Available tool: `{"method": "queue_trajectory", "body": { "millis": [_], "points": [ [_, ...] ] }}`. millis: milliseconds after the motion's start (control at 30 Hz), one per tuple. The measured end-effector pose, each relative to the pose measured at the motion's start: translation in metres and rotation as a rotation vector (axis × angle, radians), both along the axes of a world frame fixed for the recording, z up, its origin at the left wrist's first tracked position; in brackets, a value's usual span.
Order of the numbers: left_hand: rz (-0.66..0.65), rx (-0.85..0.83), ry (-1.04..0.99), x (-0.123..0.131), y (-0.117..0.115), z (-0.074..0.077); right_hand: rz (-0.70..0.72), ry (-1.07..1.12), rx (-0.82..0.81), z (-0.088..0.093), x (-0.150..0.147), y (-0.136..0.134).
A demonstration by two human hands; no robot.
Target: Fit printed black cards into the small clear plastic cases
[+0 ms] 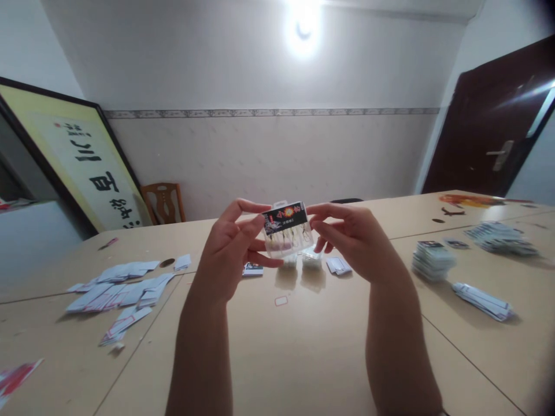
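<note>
Both hands are raised above the tan table (303,346), holding a small clear plastic packet (288,229) with a dark printed header card between them. My left hand (234,245) pinches its left edge with thumb and fingertips. My right hand (353,240) grips the right edge the same way. Thin wire hooks show inside the clear part. Below the packet, on the table, sit two small clear piles (301,260) and a little white label (281,301).
White cards (121,286) lie scattered at the left. A dark stack (431,260), a flat bundle (483,300) and a further heap (498,237) lie at the right. A framed calligraphy panel (87,167), a wooden chair (163,202) and a dark door (494,127) stand behind.
</note>
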State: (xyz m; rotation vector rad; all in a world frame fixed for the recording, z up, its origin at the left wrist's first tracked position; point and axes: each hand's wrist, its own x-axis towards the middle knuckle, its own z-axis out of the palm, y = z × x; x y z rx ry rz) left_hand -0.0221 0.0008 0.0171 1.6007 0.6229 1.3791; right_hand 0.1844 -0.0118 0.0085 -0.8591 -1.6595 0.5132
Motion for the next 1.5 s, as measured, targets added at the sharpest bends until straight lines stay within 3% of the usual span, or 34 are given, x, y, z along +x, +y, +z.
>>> {"method": "queue_trajectory", "body": {
  "millis": [133,300,433,633,833,1000,1100,1233,1367,1500],
  "points": [
    [0.137,0.03,-0.087,0.004,0.005,-0.001,-0.104,-0.032,0.024,-0.001,-0.018,-0.003],
    [0.289,0.086,-0.112,0.003,0.013,-0.001,-0.256,-0.109,0.166,-0.012,-0.053,0.011],
    [0.337,0.139,-0.049,0.003,0.019,-0.003,-0.267,-0.103,0.154,-0.017,-0.064,0.023],
    [0.32,0.167,0.11,0.009,0.021,-0.011,-0.3,-0.094,0.142,-0.014,-0.051,0.035],
    [0.554,0.214,0.042,0.006,0.019,-0.007,-0.321,-0.234,-0.045,-0.024,-0.041,0.07],
    [0.581,0.248,-0.013,0.007,0.001,0.003,-0.36,-0.429,-0.308,-0.049,-0.041,0.111],
    [0.566,0.284,-0.019,0.007,-0.005,0.006,-0.417,-0.459,-0.423,-0.059,-0.022,0.132],
    [0.524,0.306,-0.008,0.002,-0.005,0.007,-0.607,-0.39,-0.512,-0.059,0.03,0.143],
    [0.509,0.317,-0.008,0.0,-0.007,0.007,-0.864,-0.272,-0.541,-0.06,0.094,0.136],
    [0.52,0.333,-0.061,0.004,-0.012,0.009,-1.114,-0.208,-0.558,-0.076,0.153,0.122]
  ]
}}
